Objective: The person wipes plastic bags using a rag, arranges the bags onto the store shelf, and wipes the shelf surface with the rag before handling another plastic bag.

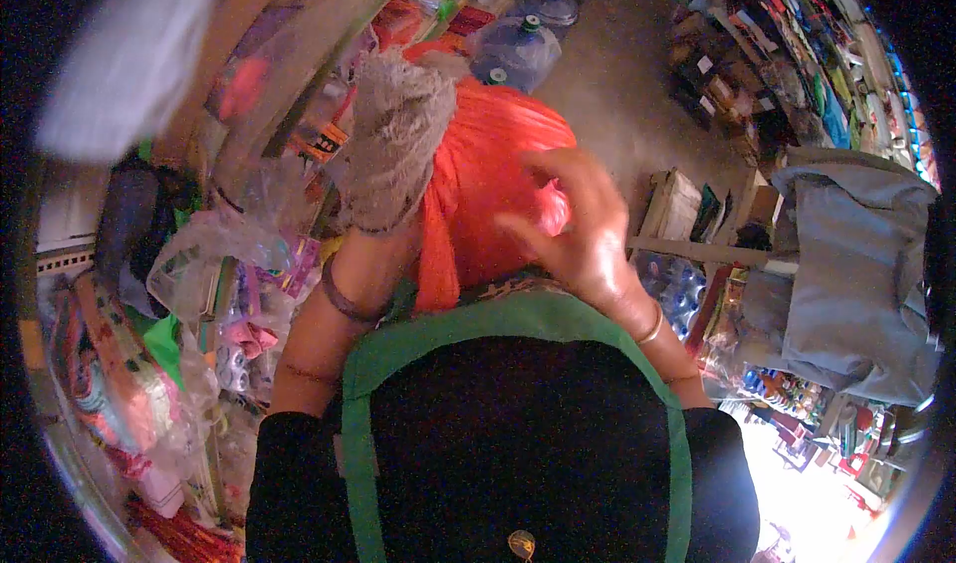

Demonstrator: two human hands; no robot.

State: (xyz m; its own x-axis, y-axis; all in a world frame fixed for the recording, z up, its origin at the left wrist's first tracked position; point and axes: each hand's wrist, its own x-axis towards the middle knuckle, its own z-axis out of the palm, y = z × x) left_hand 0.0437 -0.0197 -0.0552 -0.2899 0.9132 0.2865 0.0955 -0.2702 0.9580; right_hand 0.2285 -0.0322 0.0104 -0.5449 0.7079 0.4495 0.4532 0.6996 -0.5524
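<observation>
A rough grey cloth (393,130) covers my left hand down to the wrist, so its fingers are hidden. Against the cloth's right side bulges a large orange-red plastic bag (488,175), which hangs in front of my green-edged black apron (498,434). My right hand (593,225) is over the bag's right side, thumb and fingers curled with a gap at the tips. A small crumpled pink-red piece of plastic (552,208) sits in its palm.
Large clear water bottles (513,50) stand on the floor ahead. Shelves with plastic-wrapped goods (229,264) crowd the left. At right, grey fabric (856,274) drapes near a wooden rack (697,249). A pale blurred shape (129,65) hangs at upper left.
</observation>
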